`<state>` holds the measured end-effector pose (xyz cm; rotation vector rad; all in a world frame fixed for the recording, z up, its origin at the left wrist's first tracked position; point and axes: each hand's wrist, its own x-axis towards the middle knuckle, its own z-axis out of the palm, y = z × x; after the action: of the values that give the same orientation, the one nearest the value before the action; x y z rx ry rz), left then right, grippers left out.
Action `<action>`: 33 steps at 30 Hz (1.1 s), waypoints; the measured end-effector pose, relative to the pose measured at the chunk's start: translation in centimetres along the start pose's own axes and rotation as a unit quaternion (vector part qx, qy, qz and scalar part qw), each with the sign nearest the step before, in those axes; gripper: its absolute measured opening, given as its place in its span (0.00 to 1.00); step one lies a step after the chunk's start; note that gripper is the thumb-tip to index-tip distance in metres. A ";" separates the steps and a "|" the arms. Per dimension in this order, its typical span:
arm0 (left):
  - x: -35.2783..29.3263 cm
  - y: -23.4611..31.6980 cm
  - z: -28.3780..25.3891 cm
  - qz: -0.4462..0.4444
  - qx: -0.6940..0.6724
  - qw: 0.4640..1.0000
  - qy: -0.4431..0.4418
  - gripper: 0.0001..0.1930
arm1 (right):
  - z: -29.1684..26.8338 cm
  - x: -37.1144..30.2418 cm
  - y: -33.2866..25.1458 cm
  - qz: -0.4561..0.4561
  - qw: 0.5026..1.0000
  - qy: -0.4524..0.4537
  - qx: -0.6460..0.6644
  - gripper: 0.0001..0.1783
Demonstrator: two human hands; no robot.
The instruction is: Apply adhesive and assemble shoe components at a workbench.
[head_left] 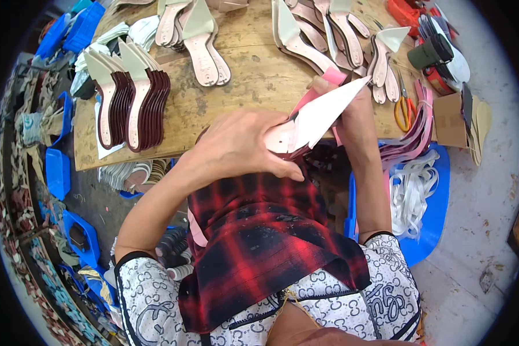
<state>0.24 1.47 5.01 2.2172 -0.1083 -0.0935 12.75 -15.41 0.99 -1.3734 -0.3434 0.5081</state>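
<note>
My left hand [236,135] is closed round the heel end of a stack of shoe insoles [326,115], thumb below and fingers on top. The upper insole has a white pointed forepart, tilted up to the right. Behind it my right hand [356,118] is closed near the forepart, partly hidden by it. A pink strip [333,75] shows at the right fingertips and along the far edge of the insole. The insoles are held above my lap, at the near edge of the wooden table [259,63].
Dark-edged insoles [135,109] stand stacked at the table's left, with paler insoles [202,52] farther back. Orange-handled scissors [403,112] and pink strips [424,109] lie on the right. A blue bin [438,207] holds white strips [412,190]. A dark cup [429,53] stands at the far right.
</note>
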 end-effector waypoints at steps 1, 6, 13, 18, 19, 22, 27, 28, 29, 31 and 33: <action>0.7 0.0 -0.3 0.006 0.042 0.999 0.007 0.38 | 0.1 0.5 -0.7 -0.003 1.000 0.000 -0.002 0.10; 1.9 -2.6 0.4 -0.047 0.030 0.998 -0.019 0.57 | -0.6 4.0 2.1 0.000 0.998 -0.049 -0.038 0.14; 0.3 -5.9 1.3 -0.055 0.031 0.998 0.016 0.58 | -0.4 0.0 4.3 -0.034 0.990 -0.032 -0.132 0.29; -1.1 -5.2 -0.3 -0.080 0.004 0.994 -0.067 0.59 | -0.1 -0.8 4.7 0.202 0.964 -0.171 0.026 0.23; -1.5 -5.3 -0.4 -0.061 0.004 0.994 -0.094 0.58 | 0.0 -0.9 4.9 0.229 0.953 -0.188 0.065 0.21; -2.1 -5.2 -1.0 -0.054 0.019 0.989 -0.139 0.57 | 0.4 -0.7 4.6 0.238 0.935 -0.231 0.125 0.16; -3.0 -5.8 -1.4 -0.085 0.052 0.981 -0.168 0.58 | 0.8 0.1 5.9 0.250 0.936 -0.224 0.109 0.16; -3.2 -5.8 -1.5 -0.085 0.052 0.981 -0.167 0.58 | 0.9 0.5 6.2 0.248 0.926 -0.258 0.123 0.15; -3.4 -5.7 -1.5 -0.089 0.035 0.982 -0.161 0.58 | 1.2 0.8 6.3 0.246 0.914 -0.291 0.137 0.15; -3.9 -5.8 -1.6 -0.094 0.020 0.984 -0.150 0.58 | 1.8 1.1 6.2 0.240 0.912 -0.306 0.132 0.14; -4.8 -6.7 -0.7 -0.082 0.001 0.991 -0.108 0.58 | 2.1 1.3 7.1 0.223 0.931 -0.285 0.050 0.16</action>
<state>-4.19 6.62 0.27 2.2101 -0.0458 -0.4255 11.70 -12.11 -5.73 -1.1819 -0.4663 1.2972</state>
